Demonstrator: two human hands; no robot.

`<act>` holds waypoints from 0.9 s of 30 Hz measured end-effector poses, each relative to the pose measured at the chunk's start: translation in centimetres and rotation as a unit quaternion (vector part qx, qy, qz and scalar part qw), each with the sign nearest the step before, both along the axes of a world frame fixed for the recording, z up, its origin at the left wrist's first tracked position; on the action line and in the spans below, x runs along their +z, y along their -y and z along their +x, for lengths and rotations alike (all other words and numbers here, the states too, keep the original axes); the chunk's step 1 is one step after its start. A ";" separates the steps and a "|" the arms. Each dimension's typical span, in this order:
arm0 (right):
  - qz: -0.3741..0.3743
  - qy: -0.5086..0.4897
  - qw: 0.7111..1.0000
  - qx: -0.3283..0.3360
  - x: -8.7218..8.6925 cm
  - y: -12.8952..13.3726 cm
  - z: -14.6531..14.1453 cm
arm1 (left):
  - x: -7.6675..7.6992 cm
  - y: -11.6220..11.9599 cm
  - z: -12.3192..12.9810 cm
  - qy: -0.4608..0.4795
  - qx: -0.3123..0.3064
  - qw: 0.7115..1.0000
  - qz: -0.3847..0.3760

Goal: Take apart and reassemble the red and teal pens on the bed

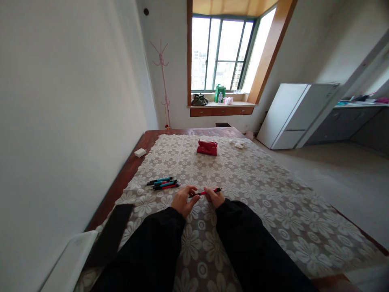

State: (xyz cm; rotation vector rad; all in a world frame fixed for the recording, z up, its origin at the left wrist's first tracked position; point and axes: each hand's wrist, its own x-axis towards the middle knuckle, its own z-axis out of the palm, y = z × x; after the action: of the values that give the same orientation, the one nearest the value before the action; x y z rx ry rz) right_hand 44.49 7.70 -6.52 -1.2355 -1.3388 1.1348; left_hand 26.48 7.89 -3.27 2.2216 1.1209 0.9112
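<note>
Above the flowered tablecloth (200, 225), a red and black pen (203, 193) lies roughly level between my two hands. My left hand (184, 200) pinches its black left end between thumb and fingers. Curled round the red barrel, my right hand (214, 197) leaves the black right end sticking out. Just left of my left hand is a pile of several pens (164, 183), blue and black with some red. A red pouch (207, 147) sits farther back on the cloth.
A small white box (140, 153) is at the table's left edge. Crumpled white pieces (237, 143) lie at the back right. A dark flat strip (112, 229) and a white object (71, 259) are at the near left, beside the wall.
</note>
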 end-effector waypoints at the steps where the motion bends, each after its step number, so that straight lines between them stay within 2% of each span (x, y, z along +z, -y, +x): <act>1: -0.002 0.007 1.000 -0.001 0.1 0.0 0.0 | -0.1 0.0 0.0 -0.003 0.002 1.000 0.004; 7: -0.006 0.060 0.998 -0.008 0.9 0.2 0.0 | 0.0 0.1 0.4 -0.036 -0.013 0.999 0.018; 11: -0.006 0.073 0.997 -0.012 0.9 0.1 0.1 | 2.3 0.5 -0.8 -0.071 0.041 0.996 0.034; 13: -0.004 0.072 0.997 -0.011 0.9 0.0 0.1 | 4.0 0.9 -3.0 -0.137 0.097 0.985 0.039; 15: -0.001 0.066 0.998 -0.012 1.0 0.0 0.0 | 5.3 1.5 -6.4 -0.213 0.159 0.964 0.027; 17: -0.003 0.062 0.998 -0.009 1.1 0.1 -0.1 | 5.9 2.0 -10.3 -0.302 0.251 0.920 -0.006; 19: -0.010 0.062 0.998 -0.006 1.3 0.1 -0.2 | 5.5 2.5 -14.2 -0.377 0.325 0.867 -0.040; 21: -0.016 0.064 0.998 -0.006 1.4 0.2 -0.2 | 4.7 2.9 -17.1 -0.414 0.363 0.831 -0.076; 23: -0.016 0.064 0.998 -0.005 1.5 0.2 -0.3 | 3.7 3.0 -18.9 -0.416 0.383 0.818 -0.103; 27: -0.002 0.063 0.998 -0.003 1.5 0.1 -0.3 | 2.6 2.8 -19.9 -0.405 0.378 0.826 -0.104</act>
State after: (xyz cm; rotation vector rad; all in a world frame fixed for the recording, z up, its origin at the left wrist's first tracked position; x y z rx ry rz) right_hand 44.16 7.58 -4.99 -1.3325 -1.4260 1.0696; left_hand 6.63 5.12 -0.64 1.9760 2.4585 -0.0143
